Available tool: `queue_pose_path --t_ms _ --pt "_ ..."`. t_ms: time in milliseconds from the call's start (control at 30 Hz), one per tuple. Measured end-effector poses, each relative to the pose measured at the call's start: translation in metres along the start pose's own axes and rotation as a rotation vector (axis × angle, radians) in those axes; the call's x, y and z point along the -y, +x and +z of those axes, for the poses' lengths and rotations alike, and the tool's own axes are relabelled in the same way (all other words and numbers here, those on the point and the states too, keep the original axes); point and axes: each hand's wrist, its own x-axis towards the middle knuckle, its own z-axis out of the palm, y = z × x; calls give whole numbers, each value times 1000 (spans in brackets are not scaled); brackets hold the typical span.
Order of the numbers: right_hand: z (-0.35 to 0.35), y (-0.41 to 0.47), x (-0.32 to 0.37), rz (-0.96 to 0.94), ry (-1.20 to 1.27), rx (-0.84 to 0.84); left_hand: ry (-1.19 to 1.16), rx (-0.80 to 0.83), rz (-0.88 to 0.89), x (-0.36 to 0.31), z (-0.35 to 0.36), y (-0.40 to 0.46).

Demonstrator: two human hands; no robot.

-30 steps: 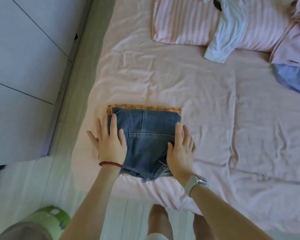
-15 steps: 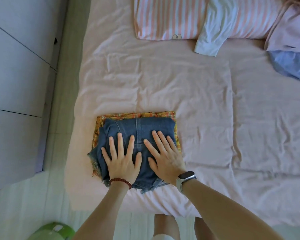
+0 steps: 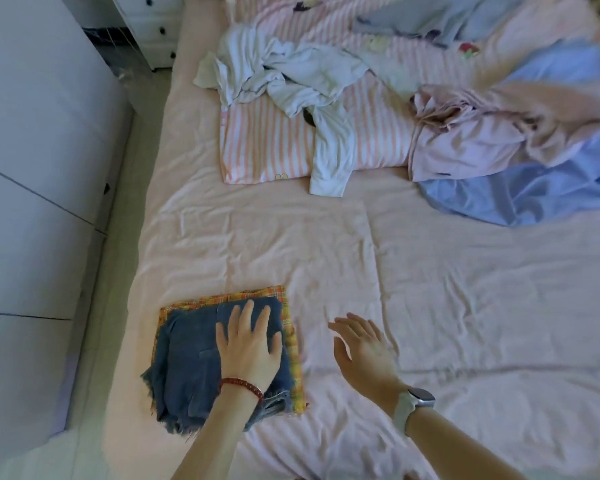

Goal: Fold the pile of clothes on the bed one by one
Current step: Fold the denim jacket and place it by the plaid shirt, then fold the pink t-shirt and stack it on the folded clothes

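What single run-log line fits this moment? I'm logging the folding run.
stage: denim shorts folded on plaid garment | left hand: flat on shorts | right hand: open above sheet | unfolded pile: waiting

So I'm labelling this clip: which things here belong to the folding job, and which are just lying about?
Job:
- folded denim shorts, under the left hand
- plaid garment beneath
- white top, pink garment, blue garment, unfolded
- right hand, open

Lying about:
- striped pillow
- white drawers
- pink sheet
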Motion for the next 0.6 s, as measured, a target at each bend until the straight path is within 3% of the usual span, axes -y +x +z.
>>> queue_pose_path --t_ms 267,433,600 --pt "-129 6 -193 173 -37 -92 -59 58 171 -226 11 78" --pt "-175 36 -328 327 -11 6 -172 198 87 -348 72 127" --pt "-196 101 -418 345 -33 -33 -115 291 9 -407 146 177"
